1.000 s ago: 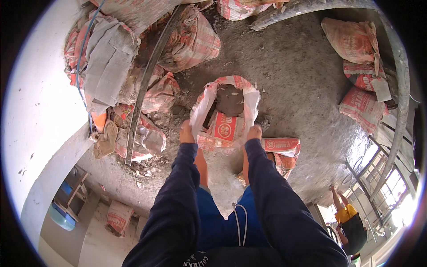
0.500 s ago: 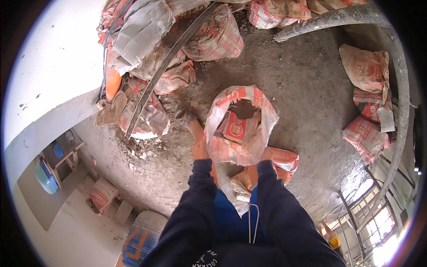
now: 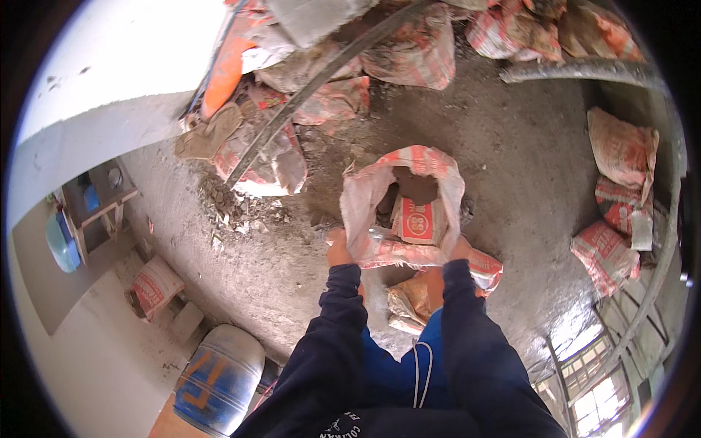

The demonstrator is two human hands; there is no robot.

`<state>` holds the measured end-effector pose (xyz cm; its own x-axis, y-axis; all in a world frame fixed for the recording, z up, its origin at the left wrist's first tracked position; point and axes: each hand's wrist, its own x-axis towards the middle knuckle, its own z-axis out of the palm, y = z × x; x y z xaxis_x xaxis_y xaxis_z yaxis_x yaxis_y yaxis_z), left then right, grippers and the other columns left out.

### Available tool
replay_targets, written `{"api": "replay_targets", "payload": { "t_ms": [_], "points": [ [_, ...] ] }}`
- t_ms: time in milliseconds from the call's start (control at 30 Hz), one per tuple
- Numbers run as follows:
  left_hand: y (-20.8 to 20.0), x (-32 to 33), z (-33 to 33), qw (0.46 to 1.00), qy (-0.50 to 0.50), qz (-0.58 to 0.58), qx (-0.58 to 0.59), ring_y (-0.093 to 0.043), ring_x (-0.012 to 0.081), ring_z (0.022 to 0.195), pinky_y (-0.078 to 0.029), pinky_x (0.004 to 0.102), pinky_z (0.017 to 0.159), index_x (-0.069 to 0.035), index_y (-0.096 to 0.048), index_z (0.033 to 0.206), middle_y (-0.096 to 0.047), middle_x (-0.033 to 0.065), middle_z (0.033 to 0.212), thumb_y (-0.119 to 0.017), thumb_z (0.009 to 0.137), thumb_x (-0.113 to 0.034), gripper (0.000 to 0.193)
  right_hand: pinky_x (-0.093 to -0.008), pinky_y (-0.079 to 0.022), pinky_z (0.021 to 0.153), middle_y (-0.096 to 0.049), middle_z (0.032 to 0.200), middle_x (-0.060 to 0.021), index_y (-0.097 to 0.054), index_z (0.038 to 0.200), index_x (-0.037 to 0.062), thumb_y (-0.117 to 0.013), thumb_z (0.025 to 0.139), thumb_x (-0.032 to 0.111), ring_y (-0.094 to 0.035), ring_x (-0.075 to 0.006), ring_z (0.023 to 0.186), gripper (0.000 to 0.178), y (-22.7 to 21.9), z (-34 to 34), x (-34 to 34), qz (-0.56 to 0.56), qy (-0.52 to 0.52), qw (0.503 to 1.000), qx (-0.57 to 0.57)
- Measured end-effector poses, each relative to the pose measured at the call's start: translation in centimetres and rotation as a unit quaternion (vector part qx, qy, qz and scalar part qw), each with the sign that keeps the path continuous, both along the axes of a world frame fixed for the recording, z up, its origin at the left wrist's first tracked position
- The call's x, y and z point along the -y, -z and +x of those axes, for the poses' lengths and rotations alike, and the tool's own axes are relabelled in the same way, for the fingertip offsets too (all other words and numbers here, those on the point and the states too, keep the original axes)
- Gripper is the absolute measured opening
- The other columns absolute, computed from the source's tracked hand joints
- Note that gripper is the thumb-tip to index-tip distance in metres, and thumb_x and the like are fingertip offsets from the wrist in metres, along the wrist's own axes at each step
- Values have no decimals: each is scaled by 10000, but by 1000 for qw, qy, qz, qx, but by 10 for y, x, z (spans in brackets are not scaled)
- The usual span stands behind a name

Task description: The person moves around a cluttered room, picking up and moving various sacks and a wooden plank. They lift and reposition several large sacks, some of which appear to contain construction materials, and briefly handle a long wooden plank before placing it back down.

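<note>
A red-and-white woven sack (image 3: 364, 191) stands in front of me with its mouth spread into a wide ring. My left hand (image 3: 339, 248) grips the rim at its near left, fingers closed. On the near right edge, my right hand (image 3: 460, 250) is closed on the same rim, its fingers partly hidden by the plastic. Inside the sack lies a crumpled red-and-pale bag piece (image 3: 418, 221), with brown dirt-like material (image 3: 420, 188) visible beyond it. Beside my legs, partly hidden under the sack and my arms, lie a brown bag (image 3: 410, 298) and a red-and-white bag (image 3: 485, 270).
Filled sacks (image 3: 412, 51) crowd the far side, with a long thin strip (image 3: 292, 106) leaning across them. Rubble (image 3: 244, 219) lies to the left. More sacks (image 3: 604, 248) line the right side near a curved pipe (image 3: 584, 70). A blue barrel (image 3: 219, 379) stands at lower left.
My view has turned, so the surroundings appear shifted. Both hands keep hold of the sack's rim; the mouth is now spread wider at the near side, showing more inside.
</note>
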<state>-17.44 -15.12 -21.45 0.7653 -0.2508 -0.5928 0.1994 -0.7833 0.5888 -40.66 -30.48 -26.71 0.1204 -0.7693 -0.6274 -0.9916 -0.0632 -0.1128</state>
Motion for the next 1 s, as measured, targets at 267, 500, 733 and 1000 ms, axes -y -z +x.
{"api": "replay_targets", "payload": {
  "t_ms": [267,500,733,1000],
  "points": [
    [-102,-5,72,989,-72,-128,15,-497,233,584,-362,340,515,35,-555,701,-542,167,650,-451,813,-245,320,-350,-453,589,-579,813,-109,-564,906,59,-420,789,259,-570,-227,721,272,-88,65,-43,165,443,730,494],
    [-21,-49,126,967,115,34,225,-510,281,587,-391,341,549,5,-558,692,-551,146,641,-432,819,-282,338,-357,-445,572,-566,757,-148,-574,761,52,-475,740,224,-554,-268,683,199,-13,130,-62,118,114,957,240],
    [-9,-63,148,990,59,9,124,-487,278,550,-344,369,510,30,-504,651,-495,193,593,-440,793,-338,400,-356,-427,520,-535,623,-126,-529,680,23,-487,707,223,-547,-239,583,206,19,125,-61,50,-96,943,316],
    [-67,-162,54,976,188,-3,106,-508,185,573,-404,310,504,-32,-548,765,-497,87,623,-443,793,-237,232,-229,-405,464,-541,642,-50,-528,755,53,-434,784,196,-528,-126,559,174,-66,99,50,399,290,785,373]
  ]
}}
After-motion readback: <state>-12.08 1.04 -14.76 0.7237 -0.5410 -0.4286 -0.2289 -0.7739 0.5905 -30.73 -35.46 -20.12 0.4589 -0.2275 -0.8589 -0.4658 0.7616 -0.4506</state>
